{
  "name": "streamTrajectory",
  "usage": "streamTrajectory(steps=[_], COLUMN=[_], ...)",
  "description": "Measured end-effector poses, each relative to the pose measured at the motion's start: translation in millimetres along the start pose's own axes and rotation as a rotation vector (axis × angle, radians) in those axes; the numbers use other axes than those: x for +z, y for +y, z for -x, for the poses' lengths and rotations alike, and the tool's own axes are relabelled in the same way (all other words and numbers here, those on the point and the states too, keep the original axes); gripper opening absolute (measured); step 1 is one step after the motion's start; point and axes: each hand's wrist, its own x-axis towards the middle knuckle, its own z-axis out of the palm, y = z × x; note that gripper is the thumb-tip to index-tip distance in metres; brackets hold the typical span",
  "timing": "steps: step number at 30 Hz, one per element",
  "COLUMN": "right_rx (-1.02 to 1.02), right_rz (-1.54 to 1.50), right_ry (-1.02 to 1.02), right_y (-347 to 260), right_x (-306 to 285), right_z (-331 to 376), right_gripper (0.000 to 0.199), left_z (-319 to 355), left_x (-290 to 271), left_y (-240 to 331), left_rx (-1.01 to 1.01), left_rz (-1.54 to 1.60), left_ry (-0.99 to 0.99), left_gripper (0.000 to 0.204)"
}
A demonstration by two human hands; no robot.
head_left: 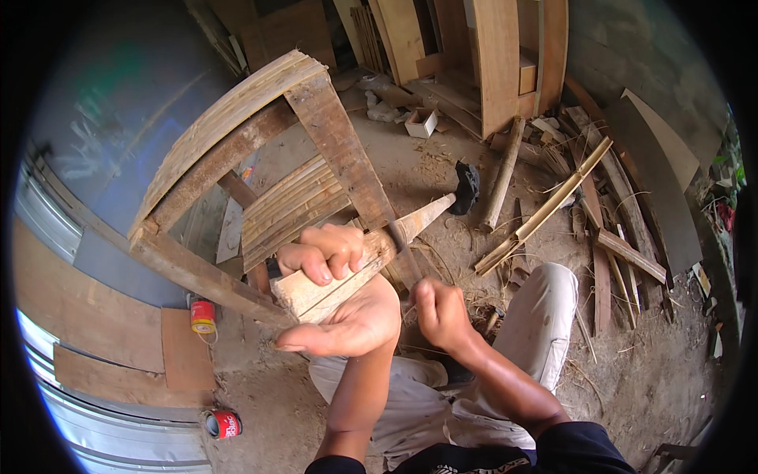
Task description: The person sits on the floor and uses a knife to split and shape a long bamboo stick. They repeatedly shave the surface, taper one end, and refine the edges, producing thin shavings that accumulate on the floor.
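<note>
My left hand [355,304] is wrapped round a pale, split length of wood [322,294], its fingers over the top and its thumb stretched out to the left. The piece tapers to a point at its far right end. Closed in a fist, my right hand [444,314] grips a knife, whose handle is mostly hidden. The dark knife blade [407,257] lies against the wood just right of my left fingers. Just behind both hands stands a wooden frame [335,142] with bamboo slats [288,207] on its top and across a lower level.
Poles and boards, among them a split bamboo length [545,207] and a round log [503,174], lie at the right. A black bag-like thing [466,188] and a small white box [421,122] sit farther off. Two red cans [203,316] stand at the left. Plywood sheets [497,67] lean behind.
</note>
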Motion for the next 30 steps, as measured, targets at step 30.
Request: streamTrajectory(steps=[30], right_rx=[-0.036], right_rz=[0.2], right_ry=[-0.293], right_y=[-10], right_x=[-13], right_z=[-9], right_gripper=[0.061], left_z=[0], left_x=[-17], left_y=[12], left_rx=[-0.194], left_rz=[0.066], left_ry=[0.025], left_gripper=[0.078])
